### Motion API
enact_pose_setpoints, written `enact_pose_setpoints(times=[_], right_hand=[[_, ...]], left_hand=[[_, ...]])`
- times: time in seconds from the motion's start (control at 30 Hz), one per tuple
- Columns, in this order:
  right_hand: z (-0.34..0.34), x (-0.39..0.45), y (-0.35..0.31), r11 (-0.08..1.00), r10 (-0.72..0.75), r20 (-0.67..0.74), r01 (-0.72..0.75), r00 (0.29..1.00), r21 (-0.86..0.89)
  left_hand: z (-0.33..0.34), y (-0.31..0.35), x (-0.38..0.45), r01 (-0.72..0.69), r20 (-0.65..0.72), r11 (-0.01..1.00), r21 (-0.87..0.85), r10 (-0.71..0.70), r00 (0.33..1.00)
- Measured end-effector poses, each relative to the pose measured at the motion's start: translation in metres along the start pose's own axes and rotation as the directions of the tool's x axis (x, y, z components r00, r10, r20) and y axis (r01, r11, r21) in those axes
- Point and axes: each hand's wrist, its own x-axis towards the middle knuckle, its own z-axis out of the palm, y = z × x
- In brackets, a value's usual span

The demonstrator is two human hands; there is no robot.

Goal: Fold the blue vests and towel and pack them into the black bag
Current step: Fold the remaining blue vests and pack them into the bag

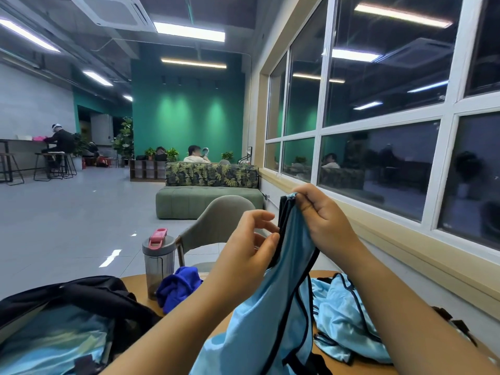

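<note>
Fingers of right hand (322,212) pinching top of light blue vest (273,307), holding it up over table (135,282). Left hand (251,239) pinching black trim w/ thumb + fingertips, other fingers loosely curled. Vest looking thin, soft, slippery, prob light; best gripping at shoulder straps. Shiny fabric, black edging, hanging limp. Second vest (343,315) lying crumpled at right. Blue towel (178,288) bunched by bottle (158,263). Black bag (67,299) lying open at left, blue fabric showing inside.

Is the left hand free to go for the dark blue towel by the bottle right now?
Probably not yet. The left hand pinches the black trim of the light blue vest that the right hand holds up. The towel lies uncovered on the table, beside the bottle.
</note>
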Motion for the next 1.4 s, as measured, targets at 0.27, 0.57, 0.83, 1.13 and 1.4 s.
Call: enact_pose_setpoints(times=[0.27,0.57,0.83,1.13,1.4], right_hand=[[0.005,-0.003,-0.003,0.998,-0.022,0.023,0.020,1.000,0.054],[0.011,-0.004,-0.001,0.995,0.002,0.040,-0.006,0.999,0.099],[0.009,-0.010,-0.004,0.992,0.045,0.000,-0.045,0.999,0.118],[0.004,-0.013,0.010,0.987,0.100,-0.063,-0.092,0.993,0.128],[-0.007,-0.011,0.026,0.987,0.151,-0.132,-0.141,0.980,0.077]], left_hand=[[0.001,0.000,0.006,-0.096,0.021,0.986,0.135,0.094,0.995],[-0.001,-0.010,0.004,0.020,0.220,0.996,0.082,-0.037,0.975],[-0.017,-0.027,-0.002,-0.086,0.495,0.843,0.531,-0.226,0.839],[-0.043,-0.047,-0.010,-0.137,0.578,0.736,0.663,-0.388,0.718],[-0.059,-0.051,-0.019,-0.317,0.666,0.729,0.607,-0.249,0.703]])
